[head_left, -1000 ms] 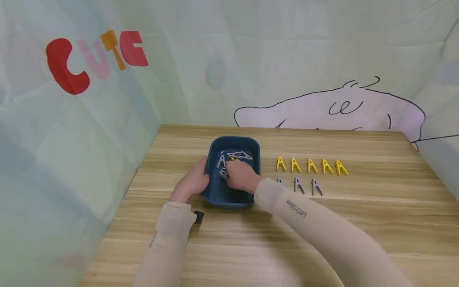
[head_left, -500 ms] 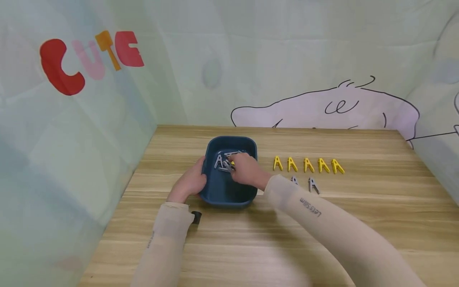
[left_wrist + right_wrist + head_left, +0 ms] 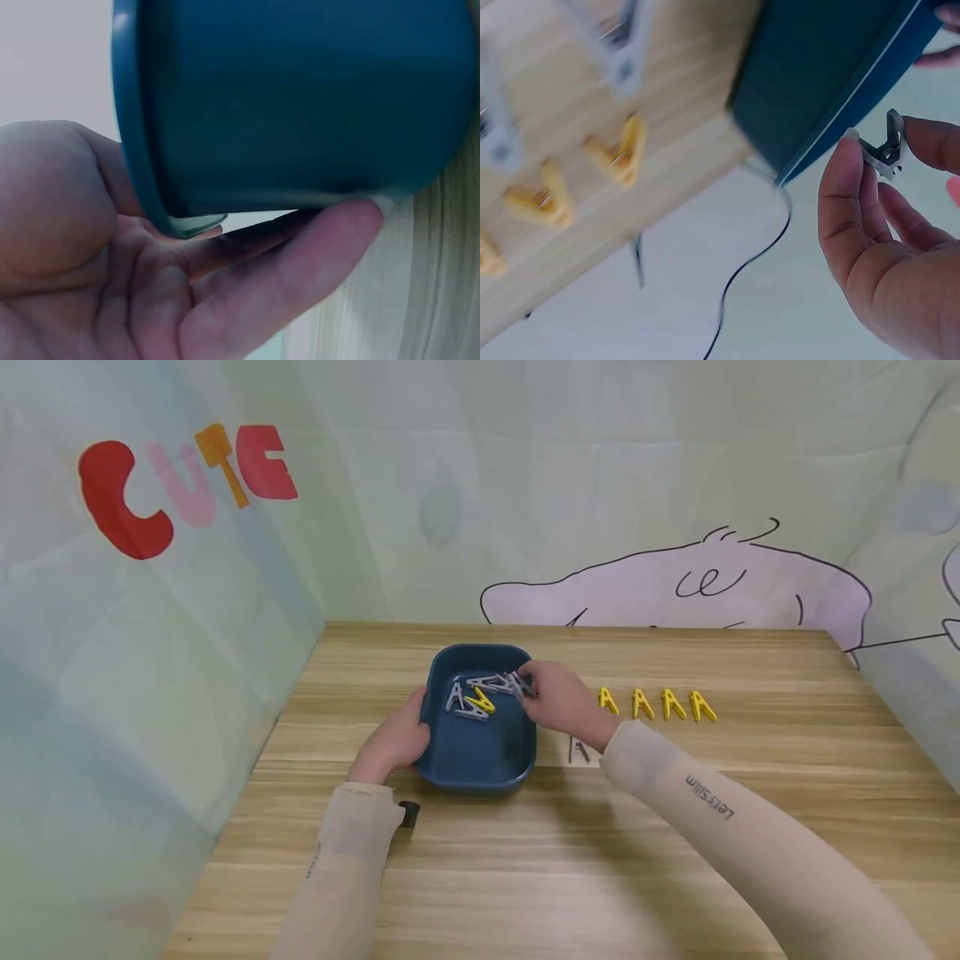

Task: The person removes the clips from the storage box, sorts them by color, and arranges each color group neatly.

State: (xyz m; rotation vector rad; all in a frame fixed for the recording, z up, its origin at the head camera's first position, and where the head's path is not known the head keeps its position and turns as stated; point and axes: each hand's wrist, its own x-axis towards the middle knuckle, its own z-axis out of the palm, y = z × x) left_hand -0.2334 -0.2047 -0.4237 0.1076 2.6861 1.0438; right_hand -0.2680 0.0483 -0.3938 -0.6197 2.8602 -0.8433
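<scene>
Near the left edge of the bench [image 3: 675,877], the left hand [image 3: 393,739] rested against the left wall of the dark blue tub [image 3: 476,760]. In the left wrist view its fingers [image 3: 300,262] lay almost straight along the base of the tub and the palm touched the rim, so this grip was wide and flat, and it closed on nothing. A small black object [image 3: 409,813] lay on the bench just beside the left sleeve. Inside the tub, in its far half, several grey clips [image 3: 457,700] and one yellow clip [image 3: 482,701] lay in a loose pile.

Over the far right corner of the tub, the right hand [image 3: 558,697] held one grey clip [image 3: 887,148] above the rim. The right wrist view showed the thumb and the fingertips [image 3: 850,150] pinching it, so this grip was narrow and closed on the clip.

To the right of the tub, a row of yellow clips [image 3: 651,703] stood on the bench, parallel to its far edge. Another grey clip [image 3: 578,748] lay nearer to the person, just beside the right wrist, and the arm partly hid it.
</scene>
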